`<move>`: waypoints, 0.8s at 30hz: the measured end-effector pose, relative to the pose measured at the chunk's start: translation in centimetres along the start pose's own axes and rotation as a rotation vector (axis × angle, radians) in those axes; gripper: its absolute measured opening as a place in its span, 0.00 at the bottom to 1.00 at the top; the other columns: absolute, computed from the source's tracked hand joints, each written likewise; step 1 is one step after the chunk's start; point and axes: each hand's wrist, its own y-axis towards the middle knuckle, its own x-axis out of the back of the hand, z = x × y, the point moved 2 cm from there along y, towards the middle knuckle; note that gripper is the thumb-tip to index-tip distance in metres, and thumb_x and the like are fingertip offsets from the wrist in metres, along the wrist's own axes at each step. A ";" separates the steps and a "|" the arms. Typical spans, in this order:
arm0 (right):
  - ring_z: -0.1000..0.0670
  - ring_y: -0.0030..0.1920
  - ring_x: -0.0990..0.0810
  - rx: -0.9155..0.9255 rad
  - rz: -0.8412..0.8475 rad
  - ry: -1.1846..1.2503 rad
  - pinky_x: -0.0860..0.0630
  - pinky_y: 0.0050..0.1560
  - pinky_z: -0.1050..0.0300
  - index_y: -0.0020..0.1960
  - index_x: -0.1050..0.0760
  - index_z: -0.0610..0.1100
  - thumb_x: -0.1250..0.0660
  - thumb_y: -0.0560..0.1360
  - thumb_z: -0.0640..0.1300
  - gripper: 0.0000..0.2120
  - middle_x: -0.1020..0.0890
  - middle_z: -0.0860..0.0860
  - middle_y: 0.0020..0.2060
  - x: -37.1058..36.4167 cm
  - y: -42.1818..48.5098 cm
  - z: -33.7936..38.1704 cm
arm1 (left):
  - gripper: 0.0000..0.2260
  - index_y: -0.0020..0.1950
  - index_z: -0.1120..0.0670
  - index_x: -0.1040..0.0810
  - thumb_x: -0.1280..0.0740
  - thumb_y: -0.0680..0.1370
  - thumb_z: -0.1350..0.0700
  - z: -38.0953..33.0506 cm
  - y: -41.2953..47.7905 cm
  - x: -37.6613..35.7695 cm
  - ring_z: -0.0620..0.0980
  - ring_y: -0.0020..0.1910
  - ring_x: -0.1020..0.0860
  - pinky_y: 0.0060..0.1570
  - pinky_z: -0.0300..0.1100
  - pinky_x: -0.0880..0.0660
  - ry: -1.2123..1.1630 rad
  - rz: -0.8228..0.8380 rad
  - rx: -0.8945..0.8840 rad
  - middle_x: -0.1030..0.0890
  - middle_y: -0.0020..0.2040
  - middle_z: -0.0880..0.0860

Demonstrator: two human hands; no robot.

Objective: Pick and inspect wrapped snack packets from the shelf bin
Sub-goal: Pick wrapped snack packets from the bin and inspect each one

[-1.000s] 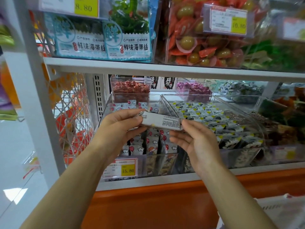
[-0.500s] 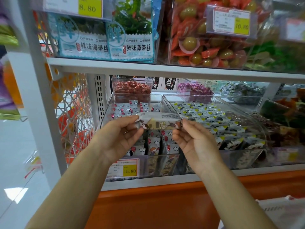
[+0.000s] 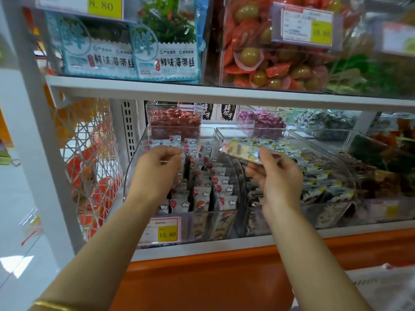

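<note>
Retail shop, self-serve snack aisle. Evidence: white metal shelf [image 3: 179,89] on slotted upright [image 3: 128,131] w/ orange base [image 3: 202,279] below; clear plastic bins [image 3: 137,151] in rows front and back, each w/ one sort of small wrapped packets [image 3: 221,180] in bulk; printed price labels w/ yellow fields, i.e. 15.80 tag [image 3: 165,231], 10.80 tag [image 3: 306,25], 8.80 tag [image 3: 102,5]. Upper tier has identical branded seaweed packs [image 3: 166,52] faced outward next to a bin of red-wrapped items, and a white mesh panel [image 3: 89,158] closes the shelf end w/ more goods behind it.
</note>
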 end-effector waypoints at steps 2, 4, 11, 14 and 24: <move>0.55 0.29 0.19 -0.004 -0.038 0.019 0.21 0.31 0.64 0.45 0.26 0.38 0.32 0.75 0.40 0.05 0.20 0.45 0.39 -0.2 0.4 -0.3 | 0.11 0.59 0.54 0.22 0.39 0.79 0.60 0.3 1.0 -0.5 0.47 0.48 0.23 0.43 0.36 0.26 0.147 0.017 -0.081 0.21 0.54 0.50; 0.55 0.29 0.19 -0.001 -0.061 0.028 0.22 0.31 0.64 0.48 0.27 0.36 0.32 0.75 0.40 0.08 0.20 0.43 0.41 -0.4 0.7 -0.5 | 0.13 0.63 0.56 0.24 0.41 0.80 0.61 0.6 2.3 -1.7 0.48 0.54 0.25 0.49 0.35 0.30 0.352 0.115 -0.142 0.23 0.61 0.53; 0.51 0.33 0.19 0.009 -0.074 0.041 0.21 0.32 0.64 0.56 0.28 0.32 0.33 0.75 0.40 0.13 0.20 0.37 0.50 -0.9 1.4 -0.8 | 0.13 0.58 0.56 0.28 0.47 0.81 0.53 1.9 6.1 -7.0 0.57 0.64 0.30 0.68 0.61 0.42 1.034 0.478 -0.236 0.26 0.60 0.57; 0.51 0.33 0.20 0.008 -0.062 0.036 0.21 0.33 0.63 0.52 0.28 0.35 0.33 0.75 0.40 0.10 0.21 0.36 0.51 -1.0 1.4 -0.9 | 0.21 0.72 0.54 0.39 0.50 0.81 0.47 3.2 7.1 -8.1 0.53 0.73 0.41 0.69 0.65 0.52 1.188 0.575 -0.215 0.35 0.72 0.54; 0.53 0.33 0.20 0.037 0.008 -0.083 0.20 0.34 0.63 0.53 0.27 0.33 0.33 0.76 0.41 0.12 0.22 0.41 0.46 -0.9 1.8 -1.2 | 0.24 0.70 0.54 0.37 0.49 0.80 0.41 2.7 6.6 -6.5 0.51 0.74 0.44 0.69 0.64 0.55 1.256 0.658 -0.179 0.37 0.74 0.52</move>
